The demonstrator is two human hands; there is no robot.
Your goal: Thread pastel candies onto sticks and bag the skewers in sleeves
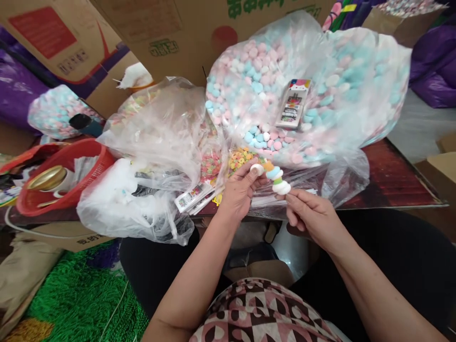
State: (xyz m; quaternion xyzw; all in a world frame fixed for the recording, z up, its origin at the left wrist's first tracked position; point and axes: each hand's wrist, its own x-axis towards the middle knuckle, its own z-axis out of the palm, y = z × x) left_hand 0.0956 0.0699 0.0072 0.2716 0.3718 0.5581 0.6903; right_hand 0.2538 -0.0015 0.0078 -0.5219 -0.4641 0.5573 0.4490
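Between my hands is a skewer of candies (277, 178), with white, pale blue, green and orange pieces threaded close together. My right hand (313, 216) pinches its lower end, just below the white pieces. My left hand (242, 190) is closed around a round white candy (256, 169), thumb pressed on it, beside the skewer's upper end. Just behind my left fingers lie small yellow and orange ring candies (242, 159). A big clear bag of pink, blue and white candies (265, 61) spreads out beyond both hands.
A second bag of candies (363, 85) adjoins on the right, with a printed packet stack (294, 104) on top. Flat printed packets (194, 197) and a bag of white fluffy stuff (124, 204) lie left. A red basket (101, 161) stands at far left; cardboard boxes (192, 28) rise behind.
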